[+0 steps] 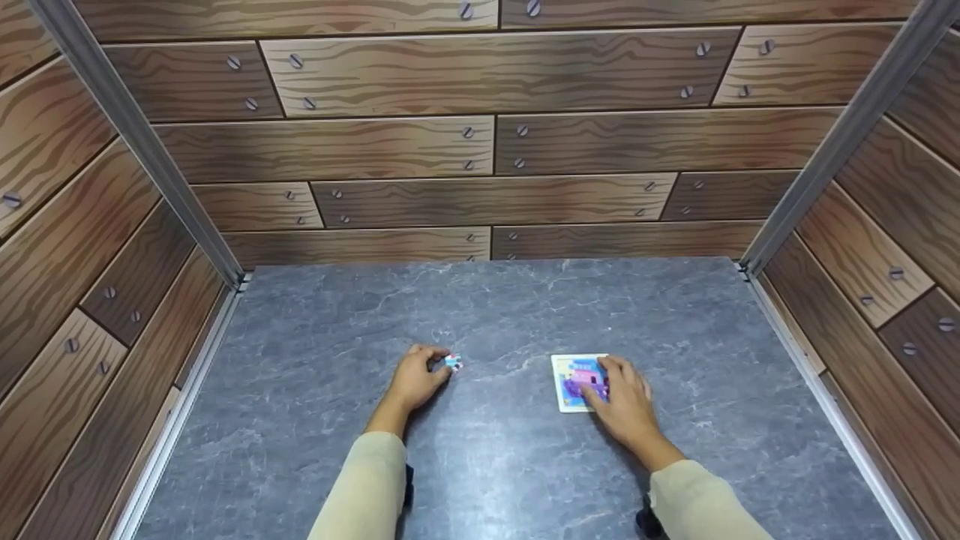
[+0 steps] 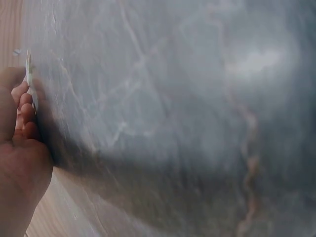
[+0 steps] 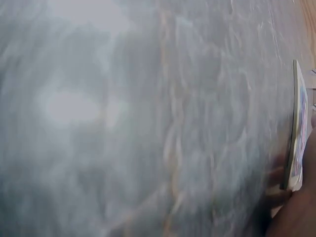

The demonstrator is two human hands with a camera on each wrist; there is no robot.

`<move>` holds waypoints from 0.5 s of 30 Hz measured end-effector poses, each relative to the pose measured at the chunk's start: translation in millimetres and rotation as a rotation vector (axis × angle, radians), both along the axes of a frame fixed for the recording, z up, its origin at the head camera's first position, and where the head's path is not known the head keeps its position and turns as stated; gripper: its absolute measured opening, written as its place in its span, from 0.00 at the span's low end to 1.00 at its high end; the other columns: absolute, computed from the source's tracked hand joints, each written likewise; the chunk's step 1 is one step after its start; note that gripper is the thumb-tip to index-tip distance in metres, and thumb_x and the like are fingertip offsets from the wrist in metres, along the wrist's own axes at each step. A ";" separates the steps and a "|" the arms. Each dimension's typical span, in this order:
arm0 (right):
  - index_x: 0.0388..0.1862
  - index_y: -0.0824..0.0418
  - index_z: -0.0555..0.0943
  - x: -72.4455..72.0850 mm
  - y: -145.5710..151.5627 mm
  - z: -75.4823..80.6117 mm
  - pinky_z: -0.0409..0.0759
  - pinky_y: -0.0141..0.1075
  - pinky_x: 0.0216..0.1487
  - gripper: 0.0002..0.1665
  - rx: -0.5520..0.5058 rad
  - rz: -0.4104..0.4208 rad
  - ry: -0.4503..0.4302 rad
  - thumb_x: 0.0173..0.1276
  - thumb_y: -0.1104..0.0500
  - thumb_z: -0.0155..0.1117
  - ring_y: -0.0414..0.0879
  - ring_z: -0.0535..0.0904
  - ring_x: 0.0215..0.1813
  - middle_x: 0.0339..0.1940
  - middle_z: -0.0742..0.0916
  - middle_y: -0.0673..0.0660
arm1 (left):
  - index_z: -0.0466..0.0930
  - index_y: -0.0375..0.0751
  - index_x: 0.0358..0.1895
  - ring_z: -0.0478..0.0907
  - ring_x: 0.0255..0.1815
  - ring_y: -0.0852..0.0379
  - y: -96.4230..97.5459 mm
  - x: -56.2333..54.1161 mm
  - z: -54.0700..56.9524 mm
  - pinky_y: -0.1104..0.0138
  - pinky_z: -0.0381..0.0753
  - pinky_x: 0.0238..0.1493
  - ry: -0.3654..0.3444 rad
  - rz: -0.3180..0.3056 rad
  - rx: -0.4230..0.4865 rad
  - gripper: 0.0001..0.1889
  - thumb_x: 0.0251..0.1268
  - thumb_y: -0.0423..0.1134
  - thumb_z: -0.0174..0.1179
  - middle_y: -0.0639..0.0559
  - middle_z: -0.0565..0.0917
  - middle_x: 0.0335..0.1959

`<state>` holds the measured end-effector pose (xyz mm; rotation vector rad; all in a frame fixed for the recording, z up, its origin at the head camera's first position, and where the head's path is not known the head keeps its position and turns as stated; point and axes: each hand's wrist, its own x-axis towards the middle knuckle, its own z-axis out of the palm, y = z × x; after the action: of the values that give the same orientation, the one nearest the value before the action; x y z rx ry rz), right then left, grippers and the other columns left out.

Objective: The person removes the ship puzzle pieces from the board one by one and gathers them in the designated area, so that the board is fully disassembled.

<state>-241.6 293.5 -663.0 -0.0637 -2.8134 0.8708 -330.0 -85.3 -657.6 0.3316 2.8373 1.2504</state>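
Note:
My left hand (image 1: 418, 377) pinches a small puzzle piece (image 1: 454, 363), coloured white, light blue and red, between thumb and fingertips just over the grey tabletop. In the left wrist view that piece (image 2: 29, 68) shows edge-on as a thin sliver at the fingertips. Over to the right, a square picture puzzle board (image 1: 570, 405) with a pale border and a pink, purple and blue picture lies nearly flat. My right hand (image 1: 626, 401) holds its right side, the thumb over the picture and the fingers at the right edge. The hand covers part of the picture.
A grey marbled tabletop (image 1: 480, 450) spreads under both hands. Wood-patterned panels (image 1: 495, 142) enclose it at the back and on both sides, with metal posts (image 1: 154, 165) at the back corners. Metal rails (image 1: 176, 420) run along the side edges.

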 end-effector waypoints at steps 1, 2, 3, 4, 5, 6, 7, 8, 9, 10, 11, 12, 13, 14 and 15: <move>0.73 0.66 0.76 1.3 1.1 -0.9 0.60 0.70 0.80 0.36 0.008 0.011 0.010 0.73 0.51 0.74 0.71 0.73 0.76 0.73 0.77 0.69 | 0.88 0.38 0.59 0.80 0.49 0.52 -0.3 0.4 -0.4 0.54 0.82 0.57 -0.002 0.000 -0.001 0.17 0.71 0.38 0.70 0.44 0.84 0.51; 0.72 0.66 0.76 2.1 2.2 -2.3 0.61 0.70 0.80 0.35 0.019 0.019 0.020 0.73 0.51 0.74 0.71 0.74 0.75 0.73 0.77 0.69 | 0.88 0.38 0.59 0.80 0.49 0.52 -0.8 0.7 -0.7 0.54 0.82 0.56 -0.001 -0.001 -0.002 0.17 0.70 0.38 0.71 0.43 0.84 0.51; 0.72 0.66 0.76 3.0 3.0 -3.5 0.62 0.69 0.80 0.35 0.029 0.028 0.025 0.73 0.51 0.75 0.71 0.74 0.75 0.73 0.77 0.69 | 0.88 0.38 0.58 0.80 0.48 0.52 -1.1 1.1 -0.9 0.54 0.81 0.56 0.001 -0.002 -0.002 0.17 0.70 0.38 0.71 0.43 0.84 0.51; 0.71 0.66 0.77 3.6 3.8 -4.7 0.63 0.69 0.79 0.35 0.037 0.034 0.032 0.72 0.51 0.75 0.70 0.74 0.75 0.73 0.78 0.69 | 0.88 0.38 0.59 0.79 0.48 0.52 -1.3 1.3 -0.9 0.54 0.81 0.56 -0.003 -0.002 -0.003 0.17 0.70 0.39 0.71 0.43 0.84 0.50; 0.71 0.67 0.77 4.2 4.4 -5.7 0.64 0.68 0.79 0.35 0.043 0.039 0.039 0.72 0.51 0.76 0.70 0.74 0.75 0.73 0.78 0.69 | 0.88 0.38 0.58 0.79 0.48 0.51 -1.5 1.3 -0.9 0.54 0.81 0.56 -0.004 -0.003 -0.002 0.17 0.70 0.39 0.71 0.43 0.84 0.50; 0.71 0.67 0.77 4.5 4.8 -6.5 0.64 0.68 0.79 0.35 0.049 0.044 0.041 0.72 0.51 0.75 0.70 0.74 0.75 0.73 0.78 0.68 | 0.88 0.38 0.59 0.79 0.48 0.51 -1.6 1.3 -0.6 0.54 0.81 0.56 -0.009 -0.002 0.000 0.17 0.70 0.39 0.72 0.43 0.84 0.50; 0.71 0.67 0.77 4.7 5.0 -7.2 0.64 0.68 0.80 0.35 0.055 0.046 0.044 0.72 0.50 0.75 0.70 0.74 0.75 0.73 0.78 0.69 | 0.88 0.39 0.59 0.79 0.48 0.52 -1.7 1.2 -0.2 0.54 0.81 0.56 -0.011 -0.003 0.000 0.18 0.69 0.40 0.72 0.43 0.84 0.50; 0.71 0.67 0.77 4.6 5.1 -7.7 0.63 0.68 0.80 0.36 0.062 0.046 0.040 0.73 0.50 0.75 0.70 0.74 0.76 0.73 0.78 0.69 | 0.88 0.39 0.59 0.79 0.48 0.51 -1.8 1.2 0.4 0.54 0.81 0.55 -0.013 -0.004 0.003 0.18 0.69 0.40 0.72 0.43 0.84 0.49; 0.72 0.67 0.76 4.5 5.0 -8.0 0.62 0.68 0.81 0.36 0.067 0.045 0.031 0.74 0.49 0.74 0.70 0.73 0.76 0.74 0.77 0.68 | 0.88 0.39 0.59 0.79 0.47 0.51 -1.6 1.2 1.3 0.54 0.81 0.55 -0.016 -0.005 0.003 0.18 0.69 0.40 0.72 0.43 0.84 0.49; 0.72 0.66 0.76 4.3 5.0 -8.2 0.61 0.68 0.82 0.36 0.073 0.042 0.023 0.74 0.48 0.74 0.70 0.73 0.77 0.74 0.77 0.68 | 0.88 0.40 0.59 0.79 0.47 0.52 -1.5 1.1 1.7 0.54 0.81 0.55 -0.018 -0.006 0.002 0.18 0.69 0.41 0.72 0.43 0.83 0.49; 0.73 0.66 0.76 4.1 4.9 -8.4 0.60 0.68 0.82 0.37 0.078 0.040 0.017 0.74 0.47 0.73 0.70 0.72 0.77 0.75 0.77 0.68 | 0.88 0.40 0.59 0.78 0.47 0.52 -1.6 0.9 2.2 0.54 0.80 0.55 -0.020 -0.008 0.002 0.18 0.69 0.41 0.72 0.43 0.83 0.49; 0.73 0.65 0.75 3.9 5.0 -8.7 0.58 0.68 0.83 0.37 0.084 0.037 0.011 0.75 0.46 0.73 0.70 0.72 0.78 0.75 0.77 0.68 | 0.89 0.41 0.59 0.78 0.47 0.52 -1.4 0.8 2.6 0.54 0.81 0.55 -0.024 -0.008 0.002 0.18 0.70 0.42 0.72 0.43 0.84 0.50; 0.73 0.65 0.75 3.6 5.0 -9.0 0.58 0.68 0.83 0.37 0.089 0.036 0.007 0.75 0.46 0.73 0.70 0.71 0.78 0.75 0.77 0.68 | 0.89 0.41 0.59 0.78 0.47 0.52 -1.4 0.6 2.8 0.54 0.80 0.55 -0.022 -0.009 0.003 0.18 0.70 0.42 0.72 0.43 0.84 0.49; 0.74 0.65 0.75 3.3 4.9 -9.0 0.57 0.68 0.83 0.38 0.093 0.036 0.003 0.75 0.45 0.73 0.70 0.71 0.78 0.75 0.77 0.67 | 0.89 0.41 0.59 0.78 0.47 0.52 -1.3 0.7 3.1 0.53 0.81 0.56 -0.023 -0.007 0.004 0.18 0.70 0.42 0.72 0.43 0.84 0.50; 0.74 0.65 0.75 2.7 4.9 -9.4 0.57 0.67 0.83 0.38 0.094 0.036 0.004 0.75 0.45 0.73 0.70 0.71 0.78 0.75 0.77 0.67 | 0.89 0.41 0.59 0.79 0.47 0.52 -1.5 0.6 3.1 0.54 0.81 0.56 -0.025 -0.005 0.002 0.18 0.70 0.42 0.72 0.44 0.84 0.50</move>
<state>-238.9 298.4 -672.4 0.0027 -2.8557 0.7437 -329.4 -86.8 -654.5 0.3203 2.8124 1.2479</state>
